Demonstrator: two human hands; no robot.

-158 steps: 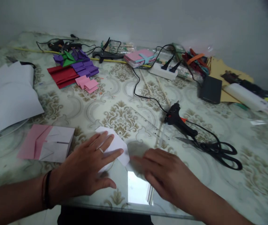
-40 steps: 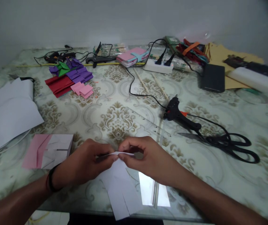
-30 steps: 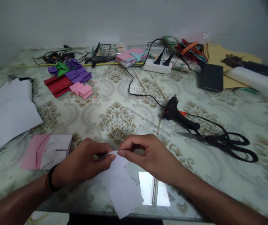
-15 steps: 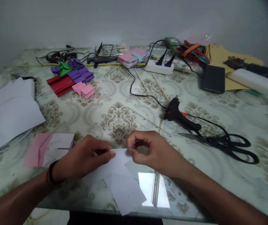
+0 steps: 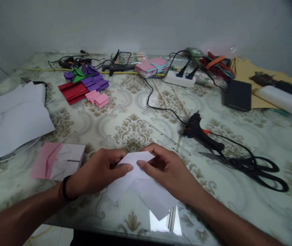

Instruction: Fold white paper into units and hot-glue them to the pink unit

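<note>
Pinching: both hands hold the paper (image 5: 146, 188), one at each side of its far end, above the near part of the counter (image 5: 97, 218).
Left hand (image 5: 95, 172): thumb (image 5: 121, 170) flat on the upper face, the other fingers bent at the far left edge, closed on the paper; their tips are hidden.
Right hand (image 5: 173, 169): thumb (image 5: 147, 167) on the same face, pointing at the left thumb with a gap between them; the other fingers curl at the far right edge, tips partly hidden.
Paper: white and creased, its straight far edge between the hands; two flaps splay towards the near side, one below the left thumb, one beneath the right hand.
Pink-and-white fold (image 5: 68, 164): on the counter, just beyond the left wrist.
Sheets (image 5: 13, 119): large, white, at far left.
Glue gun (image 5: 202, 133): beyond the right hand, near the scissors (image 5: 256, 172).
Ruler (image 5: 168, 138): clear, lying between the hands and the glue gun.
Coloured papers (image 5: 71, 92): red, purple, green and pink, farther back on the left.
</note>
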